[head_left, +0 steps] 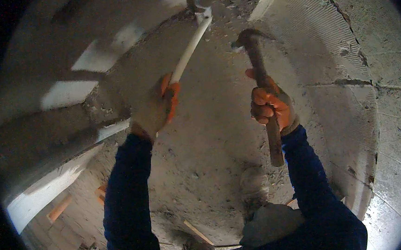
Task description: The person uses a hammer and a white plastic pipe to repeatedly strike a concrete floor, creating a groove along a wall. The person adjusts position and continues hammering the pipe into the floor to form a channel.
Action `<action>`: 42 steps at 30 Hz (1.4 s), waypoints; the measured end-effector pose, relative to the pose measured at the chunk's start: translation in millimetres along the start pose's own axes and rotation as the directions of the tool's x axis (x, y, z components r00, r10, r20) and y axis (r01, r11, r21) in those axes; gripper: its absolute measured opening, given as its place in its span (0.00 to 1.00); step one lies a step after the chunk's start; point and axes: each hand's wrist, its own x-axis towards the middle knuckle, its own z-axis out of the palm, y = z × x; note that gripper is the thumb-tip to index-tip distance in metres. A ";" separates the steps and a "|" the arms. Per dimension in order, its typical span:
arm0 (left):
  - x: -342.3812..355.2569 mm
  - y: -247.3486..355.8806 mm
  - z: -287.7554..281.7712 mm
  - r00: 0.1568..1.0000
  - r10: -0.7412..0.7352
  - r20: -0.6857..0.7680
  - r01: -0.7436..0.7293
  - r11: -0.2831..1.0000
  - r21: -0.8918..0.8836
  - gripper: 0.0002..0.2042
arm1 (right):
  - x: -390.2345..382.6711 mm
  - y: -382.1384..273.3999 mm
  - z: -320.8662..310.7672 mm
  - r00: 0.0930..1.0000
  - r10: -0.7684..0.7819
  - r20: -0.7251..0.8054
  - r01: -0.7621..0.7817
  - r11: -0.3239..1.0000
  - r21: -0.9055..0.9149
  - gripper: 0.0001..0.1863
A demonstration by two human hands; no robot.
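Gloved hands at work on a rough concrete floor: the left hand is clamped on a long white plastic pipe angled toward the wall base, the right hand gripping a wooden-handled steel hammer, head raised just beside it. Chipping looks unfinished; rubble litters the grey block wall.

Rough concrete floor, smooth white pipe

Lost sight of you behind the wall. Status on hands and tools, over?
Left hand gripping white pipe. Right hand gripping hammer, head raised near the pipe's far end. Nothing between them.
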 end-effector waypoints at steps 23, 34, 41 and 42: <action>89.0 92.3 -12.1 0.992 -0.116 0.046 0.038 0.635 0.772 0.16 | 95.0 -13.6 49.7 0.678 -0.685 -0.266 0.623 0.728 -0.287 0.12; 115.1 102.1 -19.3 0.990 -0.100 0.096 -0.030 0.527 0.850 0.17 | 96.0 -2.2 30.3 0.567 -0.706 -0.424 0.526 0.707 -0.474 0.10; 125.8 96.9 -19.2 0.911 0.375 0.172 -0.298 0.310 0.903 0.21 | 111.8 -29.1 26.2 0.776 -0.158 -0.611 -0.159 0.888 -0.431 0.13; 128.4 98.2 -18.0 0.943 0.278 0.182 -0.253 0.245 0.936 0.20 | 106.5 -26.9 25.0 0.803 -0.170 -0.571 -0.094 0.910 -0.403 0.13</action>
